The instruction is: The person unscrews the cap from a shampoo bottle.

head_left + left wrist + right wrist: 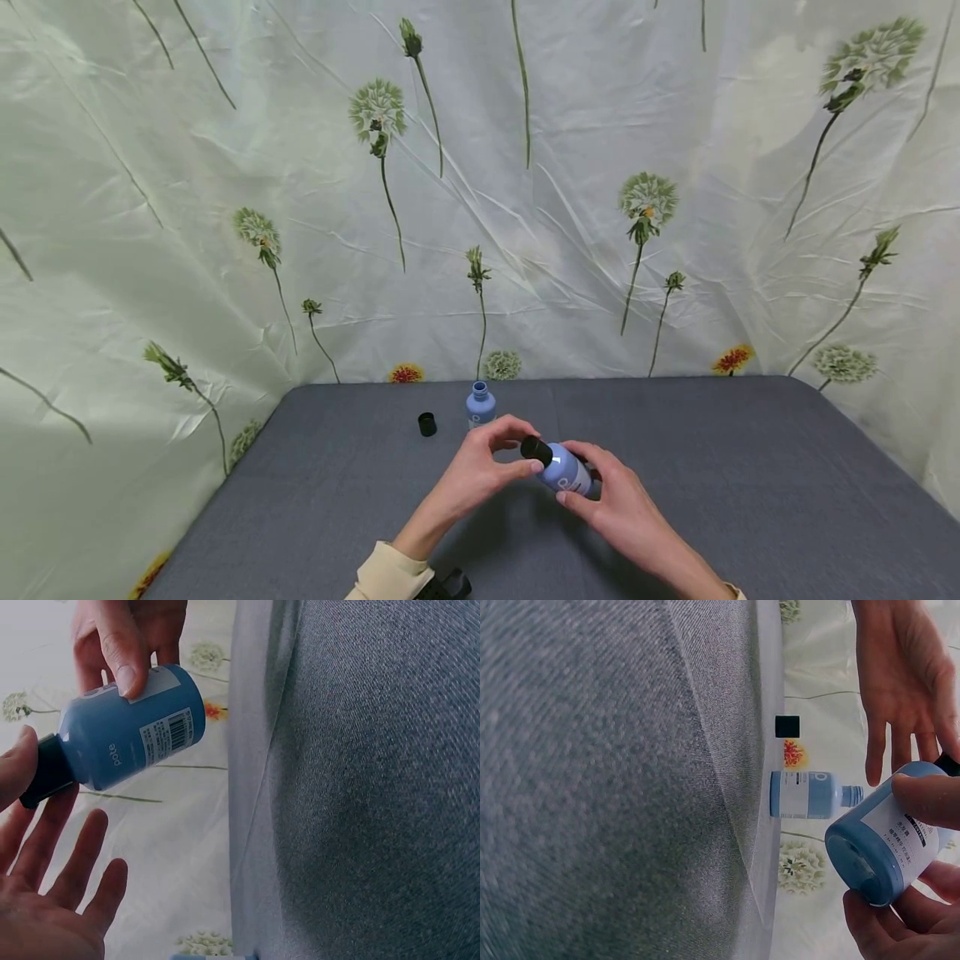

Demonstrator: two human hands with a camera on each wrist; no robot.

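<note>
My right hand (604,487) grips a small blue bottle (566,472) by its body and holds it tilted above the grey table (750,500). My left hand (527,455) pinches that bottle's black cap (536,450) between thumb and forefinger. In the left wrist view the bottle (131,731) shows a barcode label, with the cap (43,772) against my left thumb and my right fingers (124,652) on the label. The right wrist view shows the bottle's round base (870,862).
A second blue bottle (480,406) stands uncapped near the table's far edge, with its loose black cap (427,424) just left of it. Both also show in the right wrist view, bottle (806,795) and cap (787,726). A floral cloth (525,208) hangs behind the table.
</note>
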